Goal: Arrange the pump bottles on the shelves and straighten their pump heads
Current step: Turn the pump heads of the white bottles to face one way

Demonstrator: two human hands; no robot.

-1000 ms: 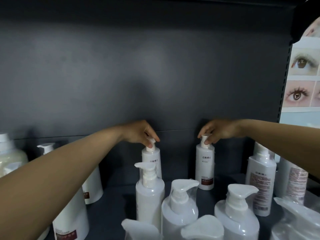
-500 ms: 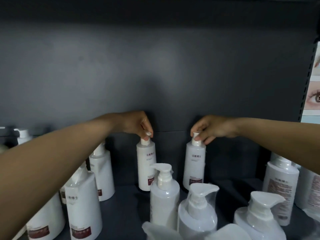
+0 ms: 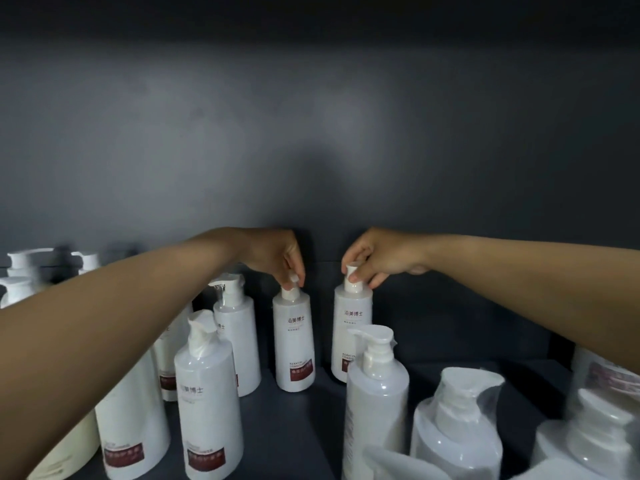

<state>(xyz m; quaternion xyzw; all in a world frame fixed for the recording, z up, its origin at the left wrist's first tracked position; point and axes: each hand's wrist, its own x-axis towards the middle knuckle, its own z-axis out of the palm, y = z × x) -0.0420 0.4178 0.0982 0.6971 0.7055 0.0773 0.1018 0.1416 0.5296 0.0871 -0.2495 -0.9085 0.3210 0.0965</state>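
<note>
dark shelf (image 3: 304, 427) carries many upright white pump bottles (image 3: 294, 341), several wrapped in clear film

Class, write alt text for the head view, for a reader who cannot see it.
Two bare hands reach to the back of a dark shelf, the left hand pinching the pump head of one white bottle and the right hand pinching that of its neighbour. More white pump bottles stand in front and to the left.

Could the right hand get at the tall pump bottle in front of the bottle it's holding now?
Probably yes: the right hand pinches the rear bottle's pump head, and the tall pump bottle stands nearer, its top unobstructed.
</note>
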